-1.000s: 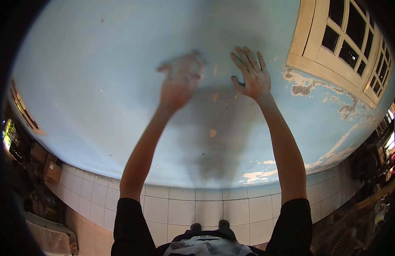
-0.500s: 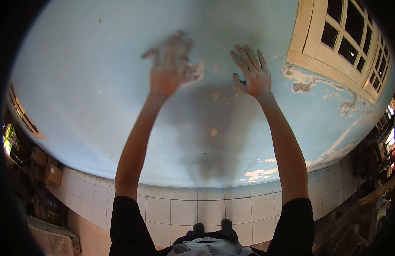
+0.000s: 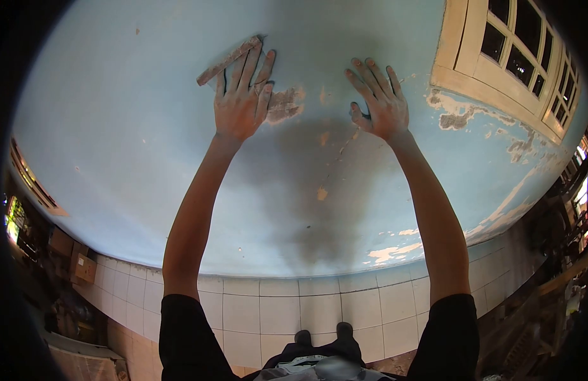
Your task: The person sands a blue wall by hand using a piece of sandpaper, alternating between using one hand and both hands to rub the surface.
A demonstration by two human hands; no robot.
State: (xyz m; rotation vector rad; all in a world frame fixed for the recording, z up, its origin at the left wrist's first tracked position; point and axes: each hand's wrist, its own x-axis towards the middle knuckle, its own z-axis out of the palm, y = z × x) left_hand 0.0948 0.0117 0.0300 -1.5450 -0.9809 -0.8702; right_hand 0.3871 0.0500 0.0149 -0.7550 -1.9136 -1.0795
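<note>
My left hand (image 3: 240,105) lies against the pale blue wall (image 3: 128,190), fingers stretched upward and somewhat apart. A worn grey-brown strip, apparently sandpaper (image 3: 227,62), slants across the ends of several of its fingers, hiding some of the tips. Close beside the thumb is a patch of bare, rough plaster (image 3: 285,105) where the paint has gone. My right hand (image 3: 383,108) is spread on the wall to the right with nothing in it, its thumb out to the side.
A cream window frame (image 3: 472,79) with dark panes occupies the upper right. Peeling paint (image 3: 459,119) runs beneath it and down the wall. White tiles (image 3: 243,311) line the wall's foot near my shoes (image 3: 344,330). Cardboard boxes (image 3: 84,268) stand at far left.
My left hand has shifted slightly left and up along the wall; it was smeared by motion and now shows sharply, with the strip visible. The right hand stays on nearly the same spot.
</note>
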